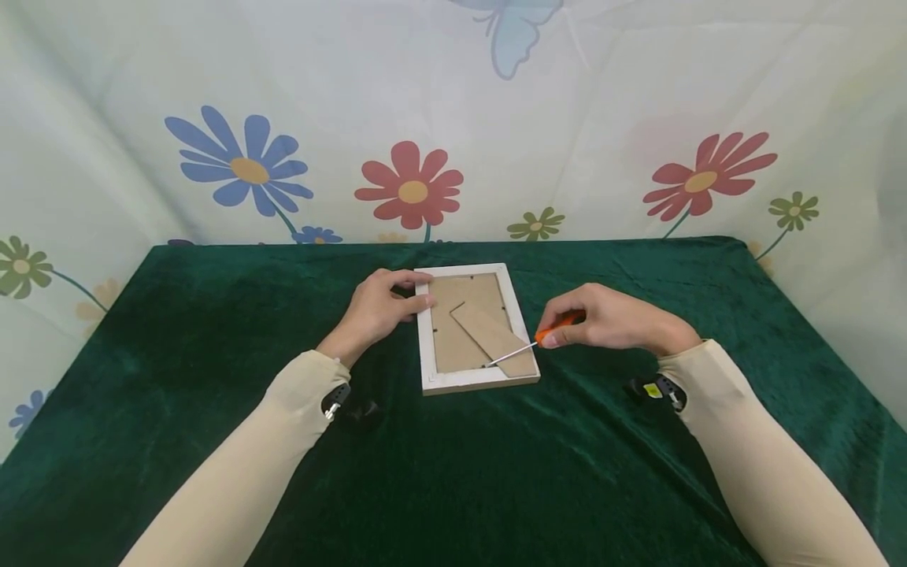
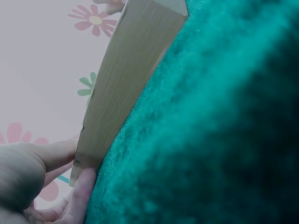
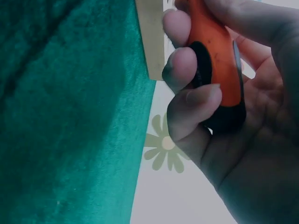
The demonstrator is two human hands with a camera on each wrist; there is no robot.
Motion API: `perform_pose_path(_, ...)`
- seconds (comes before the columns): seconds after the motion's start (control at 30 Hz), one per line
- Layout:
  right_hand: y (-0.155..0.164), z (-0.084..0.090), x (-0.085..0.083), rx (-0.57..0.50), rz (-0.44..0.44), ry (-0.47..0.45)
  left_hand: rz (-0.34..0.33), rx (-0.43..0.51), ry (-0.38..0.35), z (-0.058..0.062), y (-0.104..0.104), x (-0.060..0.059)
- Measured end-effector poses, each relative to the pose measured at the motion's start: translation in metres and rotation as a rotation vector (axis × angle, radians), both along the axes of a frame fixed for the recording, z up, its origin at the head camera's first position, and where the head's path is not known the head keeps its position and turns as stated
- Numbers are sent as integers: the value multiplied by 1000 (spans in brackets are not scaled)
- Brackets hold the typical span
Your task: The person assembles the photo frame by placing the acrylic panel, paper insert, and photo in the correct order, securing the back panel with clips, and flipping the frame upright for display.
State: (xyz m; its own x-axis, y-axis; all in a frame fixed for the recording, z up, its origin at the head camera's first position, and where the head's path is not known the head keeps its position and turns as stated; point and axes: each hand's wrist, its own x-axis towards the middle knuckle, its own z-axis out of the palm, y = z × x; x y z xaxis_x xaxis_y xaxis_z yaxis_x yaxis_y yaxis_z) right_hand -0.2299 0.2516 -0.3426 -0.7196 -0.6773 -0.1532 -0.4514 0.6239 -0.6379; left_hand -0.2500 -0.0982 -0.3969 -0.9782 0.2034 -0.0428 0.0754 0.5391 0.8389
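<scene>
A white wooden picture frame (image 1: pixel 427 346) lies face down on the green velvet cloth, its brown backing board (image 1: pixel 460 315) and folded stand (image 1: pixel 492 339) facing up. My left hand (image 1: pixel 379 303) presses against the frame's left edge (image 2: pixel 117 93), fingers and thumb touching the wood. My right hand (image 1: pixel 609 319) grips a screwdriver by its orange handle (image 3: pixel 212 70). The thin metal shaft (image 1: pixel 512 355) slants down to the backing's near right part, its tip close to the stand's lower end.
Green velvet cloth (image 1: pixel 453 472) covers the whole table. A pale sheet with printed flowers (image 1: pixel 411 189) hangs close behind and at both sides. Cream sleeves (image 1: pixel 234 480) reach to the wrists.
</scene>
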Motion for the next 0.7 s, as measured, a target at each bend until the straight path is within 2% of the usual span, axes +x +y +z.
perform_pose_path(0.33,5,-4,-4,-37,0,-26,-2,-5,15,-1,0,0)
perform_pose_path(0.7,3,-3,-2,-5,-10,-8,-3,2,16,1,0,2)
